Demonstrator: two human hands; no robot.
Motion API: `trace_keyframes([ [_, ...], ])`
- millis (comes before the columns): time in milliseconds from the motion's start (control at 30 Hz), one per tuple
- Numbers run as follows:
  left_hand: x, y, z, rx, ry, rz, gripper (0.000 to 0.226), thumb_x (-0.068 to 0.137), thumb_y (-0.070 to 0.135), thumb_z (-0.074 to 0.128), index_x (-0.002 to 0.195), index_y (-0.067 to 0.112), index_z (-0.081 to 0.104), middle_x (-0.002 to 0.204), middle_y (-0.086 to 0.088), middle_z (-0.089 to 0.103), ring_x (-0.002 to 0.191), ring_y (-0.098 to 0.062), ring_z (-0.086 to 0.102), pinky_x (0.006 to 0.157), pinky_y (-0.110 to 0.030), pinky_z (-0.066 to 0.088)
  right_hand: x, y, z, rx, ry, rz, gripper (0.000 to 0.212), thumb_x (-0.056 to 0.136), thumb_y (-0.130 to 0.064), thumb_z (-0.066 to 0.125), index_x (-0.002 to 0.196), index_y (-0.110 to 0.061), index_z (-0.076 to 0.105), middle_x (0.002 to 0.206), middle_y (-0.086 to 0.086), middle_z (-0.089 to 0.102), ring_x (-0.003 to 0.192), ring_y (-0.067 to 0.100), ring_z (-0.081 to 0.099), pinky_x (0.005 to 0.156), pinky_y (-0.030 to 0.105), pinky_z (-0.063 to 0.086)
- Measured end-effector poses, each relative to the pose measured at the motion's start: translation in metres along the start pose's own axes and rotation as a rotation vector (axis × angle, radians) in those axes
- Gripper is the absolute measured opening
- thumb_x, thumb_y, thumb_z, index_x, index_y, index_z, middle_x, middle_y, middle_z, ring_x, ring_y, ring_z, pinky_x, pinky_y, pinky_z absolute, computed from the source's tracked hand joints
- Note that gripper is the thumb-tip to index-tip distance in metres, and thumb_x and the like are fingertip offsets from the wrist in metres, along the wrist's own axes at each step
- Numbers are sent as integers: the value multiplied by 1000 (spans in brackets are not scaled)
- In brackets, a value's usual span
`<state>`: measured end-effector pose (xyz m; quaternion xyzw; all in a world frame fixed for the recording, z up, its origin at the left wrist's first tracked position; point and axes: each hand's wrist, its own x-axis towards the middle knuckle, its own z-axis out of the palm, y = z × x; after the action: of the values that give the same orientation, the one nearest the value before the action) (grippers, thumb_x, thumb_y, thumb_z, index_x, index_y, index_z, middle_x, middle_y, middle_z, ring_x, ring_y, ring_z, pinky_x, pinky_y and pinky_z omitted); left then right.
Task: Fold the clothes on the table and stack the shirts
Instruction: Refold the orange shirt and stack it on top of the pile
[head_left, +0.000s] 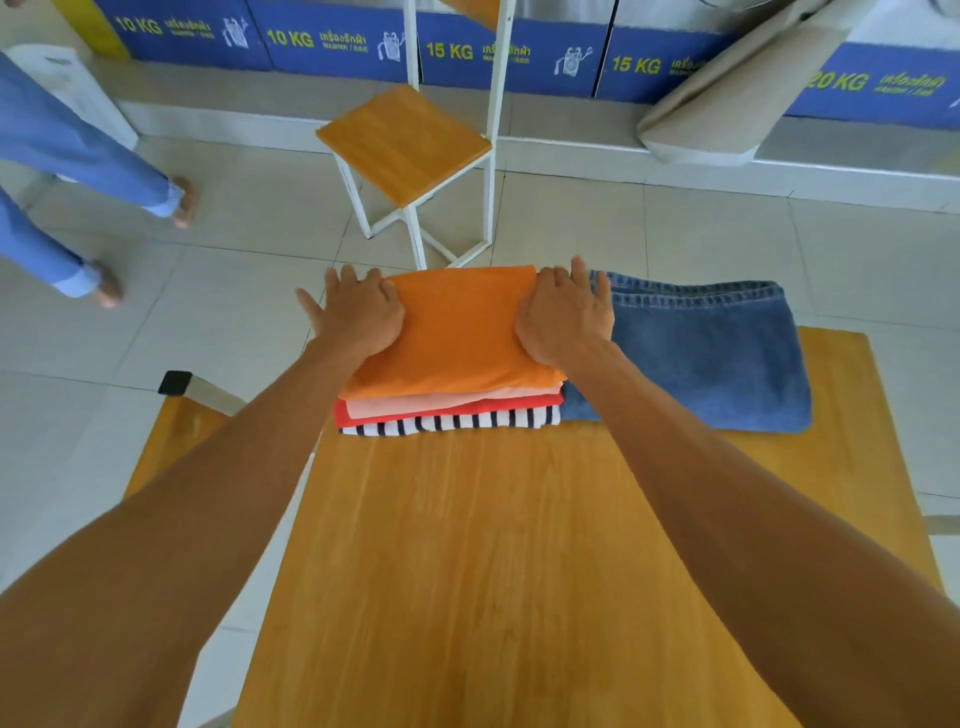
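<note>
Two bare forearms reach over the wooden table (467, 545) to a shirt stack at its far edge: striped shirt (447, 422) lowest, red shirt (353, 412), a pale one, orange shirt (457, 327) on top. The left hand (358, 312) and right hand (563, 317) press its sides, fingers spread flat, seemingly not gripping. Folded jeans (711, 353) touch the stack's right. Beyond stands a stool (405, 140); blue panels read "10 KG", "15 KG"

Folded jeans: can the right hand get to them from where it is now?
Probably yes. The right hand rests on the orange shirt atop the stack, and the folded jeans lie directly beside it on the table, uncovered, with nothing between.
</note>
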<state>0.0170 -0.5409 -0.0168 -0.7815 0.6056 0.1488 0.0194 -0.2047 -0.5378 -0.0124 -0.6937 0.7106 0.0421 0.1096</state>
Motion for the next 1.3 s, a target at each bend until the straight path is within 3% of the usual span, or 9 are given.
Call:
trace_keyframes([
  [100, -8, 26, -2, 24, 194, 156, 53, 102, 39, 17, 149, 17, 31, 160, -10, 20, 149, -27, 7, 116, -58, 0, 0, -27, -4, 80, 131, -119, 53, 103, -26, 26, 154, -11, 26, 164, 7, 19, 153, 27, 6, 123, 50, 8],
  [233, -20, 40, 16, 27, 106, 373, 50, 103, 39, 21, 148, 20, 32, 158, -8, 26, 148, -26, 14, 118, -51, 12, -10, -49, 11, 94, 50, -405, 55, 103, -31, 28, 155, -15, 22, 164, 4, 21, 152, 24, 12, 122, 44, 14],
  [367, -18, 10, 23, 1, 137, 270, 54, 103, 42, 13, 151, 22, 25, 159, -6, 24, 148, -24, 13, 119, -48, 8, -6, -32, 23, 83, 19, -307, 62, 103, -46, 18, 157, -15, 16, 165, 6, 15, 153, 24, 9, 123, 45, 7],
  [500, -12, -19, 20, -87, 31, 66, 57, 101, 48, 11, 154, 26, 14, 161, -7, 17, 148, -29, 11, 117, -57, 8, -4, -16, 21, 129, -51, -168, 73, 99, -57, 15, 158, -14, 7, 167, 5, 5, 153, 26, 2, 123, 51, 5],
  [767, -24, -23, 15, -275, -84, -35, 58, 101, 51, 9, 154, 30, -3, 154, -13, 34, 134, -40, 41, 110, -59, 29, -10, -18, 17, 128, -62, -142, 73, 100, -56, 13, 158, -12, 4, 167, 6, 2, 153, 28, 1, 123, 52, 5],
  [933, -30, -27, 10, -326, -118, -56, 58, 101, 51, 9, 153, 31, -6, 155, -14, 31, 134, -43, 39, 109, -57, 31, -20, -20, 12, 106, -60, -127, 68, 103, -50, 15, 158, -10, 5, 166, 8, 5, 153, 28, 4, 123, 51, 7],
  [1000, -33, -32, 8, -321, -112, -73, 58, 101, 50, 10, 154, 27, 0, 153, -15, 34, 133, -43, 40, 107, -56, 33, -27, -17, 10, 104, -56, -119, 65, 104, -46, 16, 157, -10, 6, 166, 8, 6, 153, 28, 4, 123, 50, 7],
  [1133, -42, -42, 3, -275, -137, -210, 62, 103, 44, 11, 134, 4, 47, 125, -21, 58, 112, -37, 57, 100, -48, 44, -50, -3, 7, 171, -82, -66, 61, 105, -41, 17, 157, -9, 10, 166, 8, 8, 153, 28, 4, 123, 50, 10],
  [1300, -73, -60, -9, -298, -82, -88, 48, 103, 36, 20, 110, 7, 58, 105, -11, 61, 91, -25, 54, 81, -36, 41, -90, 4, -10, 311, -16, -27, 54, 105, -33, 20, 150, -5, 32, 161, 10, 28, 152, 28, 12, 120, 50, 23],
])
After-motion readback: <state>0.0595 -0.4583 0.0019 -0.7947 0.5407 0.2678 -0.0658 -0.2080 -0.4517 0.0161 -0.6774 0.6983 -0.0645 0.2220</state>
